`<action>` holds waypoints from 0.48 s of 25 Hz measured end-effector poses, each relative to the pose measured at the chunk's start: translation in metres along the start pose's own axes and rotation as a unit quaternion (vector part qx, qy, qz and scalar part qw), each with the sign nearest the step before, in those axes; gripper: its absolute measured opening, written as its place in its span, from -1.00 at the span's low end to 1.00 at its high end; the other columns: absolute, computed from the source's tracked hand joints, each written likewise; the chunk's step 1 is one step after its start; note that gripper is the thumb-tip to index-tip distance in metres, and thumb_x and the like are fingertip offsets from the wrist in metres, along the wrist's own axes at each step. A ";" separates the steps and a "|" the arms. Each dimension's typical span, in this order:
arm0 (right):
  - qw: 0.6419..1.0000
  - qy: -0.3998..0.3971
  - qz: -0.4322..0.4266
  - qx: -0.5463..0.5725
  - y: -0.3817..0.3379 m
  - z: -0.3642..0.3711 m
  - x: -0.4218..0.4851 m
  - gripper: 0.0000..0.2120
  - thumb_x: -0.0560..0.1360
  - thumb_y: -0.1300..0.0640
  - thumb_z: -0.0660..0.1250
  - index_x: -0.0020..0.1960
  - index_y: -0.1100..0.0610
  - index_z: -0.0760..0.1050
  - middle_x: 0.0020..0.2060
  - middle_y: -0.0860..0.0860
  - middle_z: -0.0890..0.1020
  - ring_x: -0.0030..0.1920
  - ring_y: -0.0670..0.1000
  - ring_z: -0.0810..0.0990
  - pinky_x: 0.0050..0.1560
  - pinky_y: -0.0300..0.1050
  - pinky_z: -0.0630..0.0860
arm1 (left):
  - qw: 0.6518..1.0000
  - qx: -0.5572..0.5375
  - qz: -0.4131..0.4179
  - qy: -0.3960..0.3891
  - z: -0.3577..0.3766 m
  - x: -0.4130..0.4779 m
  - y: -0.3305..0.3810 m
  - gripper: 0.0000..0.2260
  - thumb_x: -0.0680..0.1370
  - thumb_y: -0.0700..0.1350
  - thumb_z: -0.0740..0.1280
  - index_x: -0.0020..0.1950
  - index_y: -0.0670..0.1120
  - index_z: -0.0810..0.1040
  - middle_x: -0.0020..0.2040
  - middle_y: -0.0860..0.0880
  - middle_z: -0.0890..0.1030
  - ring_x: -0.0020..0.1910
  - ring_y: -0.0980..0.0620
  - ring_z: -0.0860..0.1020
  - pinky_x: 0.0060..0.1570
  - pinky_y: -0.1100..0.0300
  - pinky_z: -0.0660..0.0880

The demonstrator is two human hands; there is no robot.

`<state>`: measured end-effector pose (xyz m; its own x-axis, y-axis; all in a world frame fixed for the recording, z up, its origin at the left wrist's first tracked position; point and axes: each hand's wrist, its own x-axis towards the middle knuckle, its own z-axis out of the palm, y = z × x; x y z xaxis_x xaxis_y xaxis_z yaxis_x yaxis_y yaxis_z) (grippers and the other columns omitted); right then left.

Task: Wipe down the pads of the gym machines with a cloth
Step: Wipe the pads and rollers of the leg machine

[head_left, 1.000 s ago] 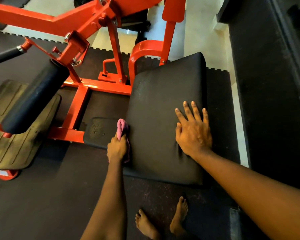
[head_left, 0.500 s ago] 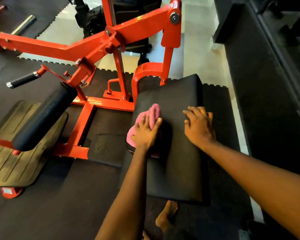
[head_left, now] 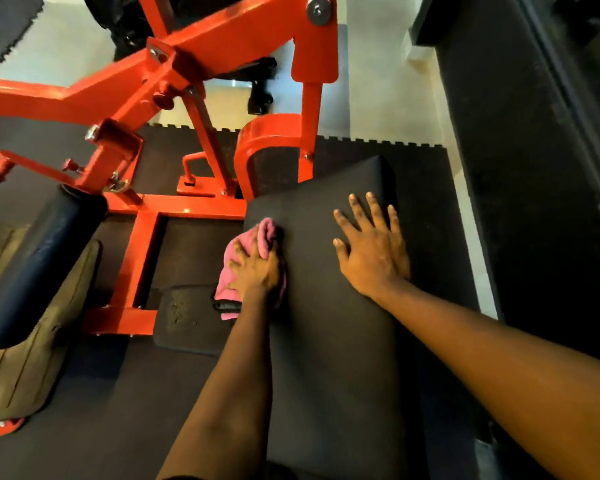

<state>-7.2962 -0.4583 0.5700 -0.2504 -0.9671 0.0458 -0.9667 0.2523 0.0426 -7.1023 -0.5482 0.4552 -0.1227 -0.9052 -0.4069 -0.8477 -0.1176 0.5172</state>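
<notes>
A large black rectangular pad (head_left: 329, 358) of an orange gym machine fills the middle of the view. My left hand (head_left: 257, 271) presses a pink cloth (head_left: 253, 239) against the pad's left edge, fingers spread over the cloth. Part of the cloth hangs off the edge below my hand. My right hand (head_left: 371, 251) lies flat on the pad's upper right part, fingers apart, holding nothing.
The orange machine frame (head_left: 201, 64) rises behind and left of the pad. A black roller pad (head_left: 39, 265) sits at the left above a worn footplate (head_left: 21, 375). A small black pad (head_left: 187, 317) lies low beside the big pad. A dark wall (head_left: 534, 168) runs along the right.
My left hand with the cloth has slid from the pad's top surface back to its left edge. My right hand has opened flat with fingers spread. The camera has come closer.
</notes>
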 end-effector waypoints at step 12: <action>1.000 0.005 0.019 -0.025 -0.002 -0.002 -0.003 -0.43 0.62 -0.16 0.14 0.60 -0.05 0.23 0.62 0.01 0.18 0.63 0.12 0.05 0.59 0.20 0.04 | 0.999 -0.039 -0.018 -0.033 -0.013 -0.061 -0.062 -0.40 0.57 0.29 0.12 0.59 0.28 0.06 0.60 -0.12 0.18 0.46 -0.25 0.32 0.39 -0.13 0.30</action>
<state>-7.2932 -0.4556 0.5713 -0.2860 -0.9564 0.0592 -0.9527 0.2905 0.0898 -7.0356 -0.4911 0.4571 -0.1293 -0.8713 -0.4734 -0.8102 -0.1824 0.5570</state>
